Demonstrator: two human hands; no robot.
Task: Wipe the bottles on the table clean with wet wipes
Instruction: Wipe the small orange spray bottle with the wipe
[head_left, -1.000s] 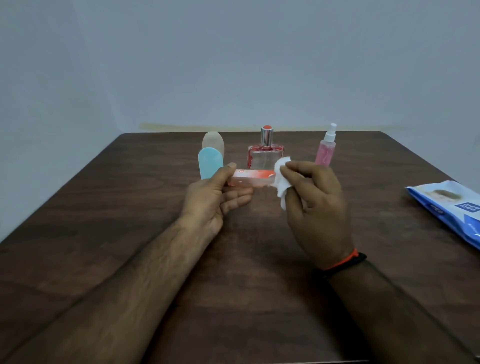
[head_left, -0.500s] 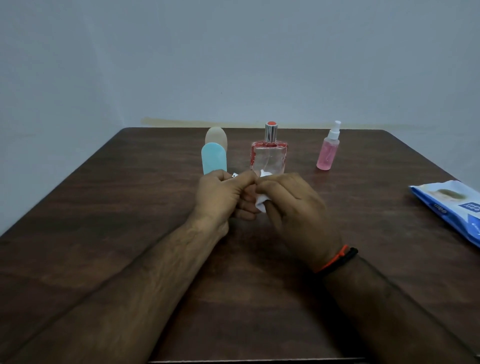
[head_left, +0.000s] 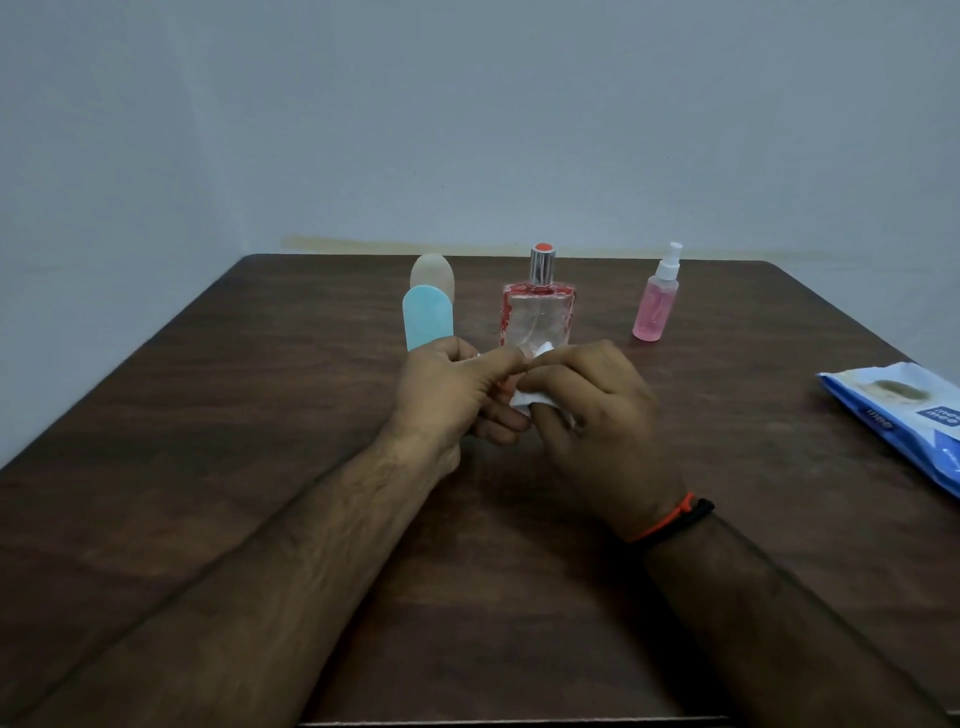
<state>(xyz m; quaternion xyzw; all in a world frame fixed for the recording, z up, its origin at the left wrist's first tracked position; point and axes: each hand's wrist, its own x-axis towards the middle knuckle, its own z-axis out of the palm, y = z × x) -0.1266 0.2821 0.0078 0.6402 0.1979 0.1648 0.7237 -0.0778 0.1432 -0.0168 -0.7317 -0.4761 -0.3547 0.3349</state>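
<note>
Wiping a small item held between both hands above the middle of the tabletop (head_left: 218, 441): the left hand (head_left: 447, 387) curls its fingers and thumb round the item, of which only a sliver of white edge and a reddish trace show between the fingers, so its kind cannot be told for certain; the right hand (head_left: 592, 410) pinches a folded white wet wipe (head_left: 530, 400) against it, the two grips meeting thumb to fingertip. At twelve o'clock from the hands stands a square glass perfume bottle (head_left: 539, 317) with a silver collar and red cap; at eleven o'clock, a light blue rounded bottle (head_left: 427, 317) with a beige rounded bottle (head_left: 434, 270) directly behind it; at one o'clock, well apart, a pink spray bottle (head_left: 653, 306), upright. The blue wipes pack (head_left: 904, 415) lies at three o'clock near the edge. Judged from this arrangement, the step in hand is the rubbing of one small item, with four bottles yet standing untouched in the row. The next move would call for turning the item within the left grip so that unwiped faces meet the wipe, then setting it down and taking up a standing bottle without toppling its neighbours.
</note>
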